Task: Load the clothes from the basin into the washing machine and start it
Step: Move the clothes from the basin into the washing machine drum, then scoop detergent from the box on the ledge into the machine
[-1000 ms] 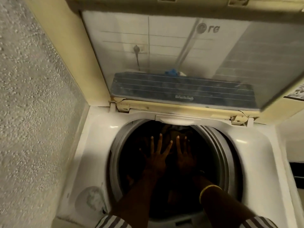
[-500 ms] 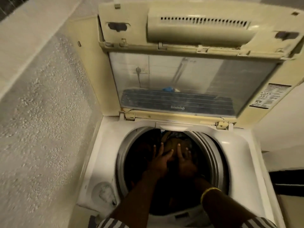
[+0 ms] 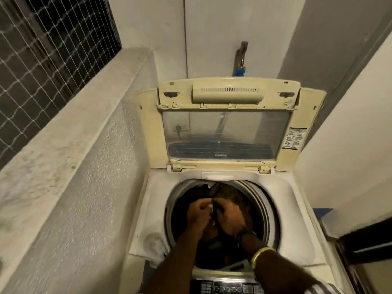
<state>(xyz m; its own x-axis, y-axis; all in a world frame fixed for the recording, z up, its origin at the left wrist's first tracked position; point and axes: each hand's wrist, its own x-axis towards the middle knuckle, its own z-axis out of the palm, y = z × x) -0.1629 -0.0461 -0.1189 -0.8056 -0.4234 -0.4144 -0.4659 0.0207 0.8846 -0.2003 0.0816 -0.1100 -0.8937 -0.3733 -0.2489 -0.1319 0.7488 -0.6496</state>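
Far out to the left of my left hand, a netted window (image 3: 53,49) sits above a pale ledge (image 3: 70,128). Below the ledge a rough, speckled wall (image 3: 89,198) runs down beside the washing machine (image 3: 148,209), whose white top deck lies just left of my hand.

My left hand (image 3: 199,214) is inside the round mouth of the drum, knuckles up and fingers curled in, with its fingertips against those of my other hand. The view is blurred there, so I cannot tell whether this hand has any cloth in its grip.

The clothes (image 3: 229,194) lie in the drum under and beyond both hands, a dark heap with a brownish piece on top, and a dark fold rises between my two hands.

My right hand (image 3: 230,218) is touching my left one, its fingers bent and closed around that dark fold, so it holds the clothes. A yellow bangle (image 3: 259,254) circles my right forearm behind the wrist.

Beyond my fingertips the lid (image 3: 224,132) stands upright, its clear pane facing me, and a tap (image 3: 241,58) sticks out of the wall above it. Under my forearms, at the near edge of the machine, is the control panel (image 3: 224,287).

Right of my right hand is the ribbed grey drum rim (image 3: 263,209), then more white deck. Well off to the right is a dark door frame (image 3: 364,240).
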